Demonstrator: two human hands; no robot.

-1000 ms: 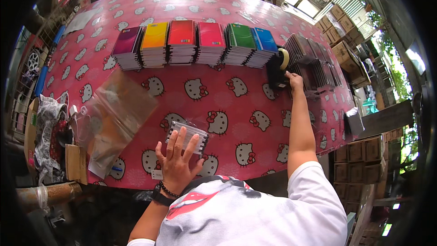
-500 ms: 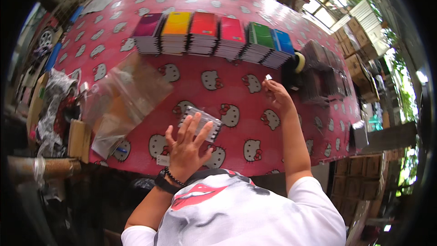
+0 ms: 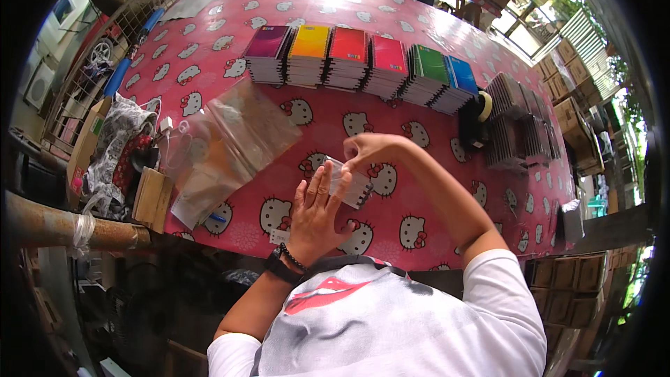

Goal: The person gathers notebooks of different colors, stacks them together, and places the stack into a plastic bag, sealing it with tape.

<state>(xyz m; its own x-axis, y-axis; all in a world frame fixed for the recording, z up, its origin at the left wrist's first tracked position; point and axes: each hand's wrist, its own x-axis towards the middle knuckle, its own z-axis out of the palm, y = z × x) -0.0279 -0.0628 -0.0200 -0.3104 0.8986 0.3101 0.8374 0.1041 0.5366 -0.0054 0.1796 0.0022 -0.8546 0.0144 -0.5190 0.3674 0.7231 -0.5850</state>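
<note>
A small spiral-bound notebook [image 3: 359,188] in clear plastic lies on the pink patterned tablecloth close to my body. My left hand [image 3: 315,211] rests flat across its left part, fingers stretched out. From the right, my right hand [image 3: 370,148] bends in to the notebook's far edge, its fingertips pinched together by the left fingers. Whatever sits in that pinch is hidden. Beyond my hands, stacks of spiral notebooks stand in a row, with purple [image 3: 266,42], yellow [image 3: 310,41], red [image 3: 348,44], pink [image 3: 388,54], green [image 3: 430,64] and blue [image 3: 461,74] covers.
Right of the row is a black tape dispenser [image 3: 473,129] with a pale tape roll [image 3: 485,106], beside dark wrapped stacks [image 3: 508,143]. Clear plastic bags [image 3: 251,126] spread at left, near a blue pen [image 3: 218,218], a wooden block [image 3: 151,199] and crumpled patterned cloth [image 3: 125,129].
My right hand has moved from beside the tape dispenser, where it held a small whitish piece, left and nearer to the notebook's far edge. My left hand stays on the notebook. The view has shifted.
</note>
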